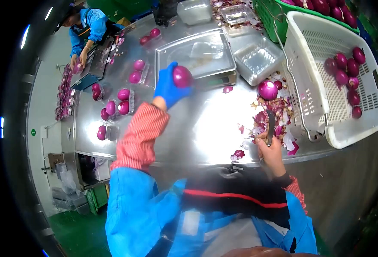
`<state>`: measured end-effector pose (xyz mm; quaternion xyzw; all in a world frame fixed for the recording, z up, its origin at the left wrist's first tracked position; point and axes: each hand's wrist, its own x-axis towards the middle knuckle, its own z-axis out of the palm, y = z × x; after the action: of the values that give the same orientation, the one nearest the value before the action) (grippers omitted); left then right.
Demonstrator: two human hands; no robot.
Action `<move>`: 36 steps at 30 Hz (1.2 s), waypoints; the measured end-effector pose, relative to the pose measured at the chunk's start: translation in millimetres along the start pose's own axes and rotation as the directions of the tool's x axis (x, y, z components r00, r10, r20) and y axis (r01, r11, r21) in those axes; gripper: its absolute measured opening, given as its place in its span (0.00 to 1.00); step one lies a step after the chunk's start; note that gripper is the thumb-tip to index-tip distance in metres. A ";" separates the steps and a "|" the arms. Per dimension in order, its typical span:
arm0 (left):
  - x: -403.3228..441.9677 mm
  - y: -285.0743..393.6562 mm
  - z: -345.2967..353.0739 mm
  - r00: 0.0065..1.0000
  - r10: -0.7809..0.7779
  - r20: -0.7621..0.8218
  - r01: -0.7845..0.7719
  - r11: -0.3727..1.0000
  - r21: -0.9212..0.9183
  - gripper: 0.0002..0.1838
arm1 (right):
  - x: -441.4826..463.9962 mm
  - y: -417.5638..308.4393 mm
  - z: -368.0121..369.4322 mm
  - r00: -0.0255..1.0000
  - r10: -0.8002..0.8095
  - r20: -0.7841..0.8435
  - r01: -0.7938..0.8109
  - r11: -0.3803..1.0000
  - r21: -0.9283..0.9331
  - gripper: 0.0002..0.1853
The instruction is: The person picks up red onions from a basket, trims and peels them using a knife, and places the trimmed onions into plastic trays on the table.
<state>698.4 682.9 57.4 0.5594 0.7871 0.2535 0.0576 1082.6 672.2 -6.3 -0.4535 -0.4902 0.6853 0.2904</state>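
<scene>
My left hand [166,88], in a blue glove, is closed around a peeled red onion [183,77] above the steel table [171,141]. My right hand [272,155], bare, grips a small knife [271,125] near the table's front edge, its dark curved blade pointing up. Beyond the knife, loose onion skins [281,107] lie in a heap, with another red onion [268,90] at its far end. Several clear plastic trays [132,101] holding red onions stand to the left of my left hand.
A steel pan [158,58] sits beyond my left hand, beside stacked clear containers [258,60]. At right, a white basket [317,81] holds several onions, with a green crate [274,21] behind it. A co-worker [95,25] handles an onion at the far left.
</scene>
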 end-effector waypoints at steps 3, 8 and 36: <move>46.8 -8.8 -15.2 0.979 -0.130 0.157 0.055 0.911 0.408 0.52 | 1.5 3.4 6.3 0.999 0.042 -0.031 -0.042 0.999 -0.027 0.04; 95.0 -20.5 -10.4 0.840 -0.373 0.393 0.077 0.800 0.595 0.51 | 7.5 10.4 7.4 0.994 0.063 -0.085 -0.071 0.993 -0.097 0.05; -197.2 -118.0 8.3 0.896 0.013 -0.443 0.173 0.910 0.377 0.06 | 7.5 24.5 25.3 0.991 0.129 -0.030 -0.132 0.983 -0.125 0.05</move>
<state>673.4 477.3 -42.5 0.4543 0.8378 0.2000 -0.2272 1057.7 659.7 -29.0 -0.5097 -0.4988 0.6653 0.2208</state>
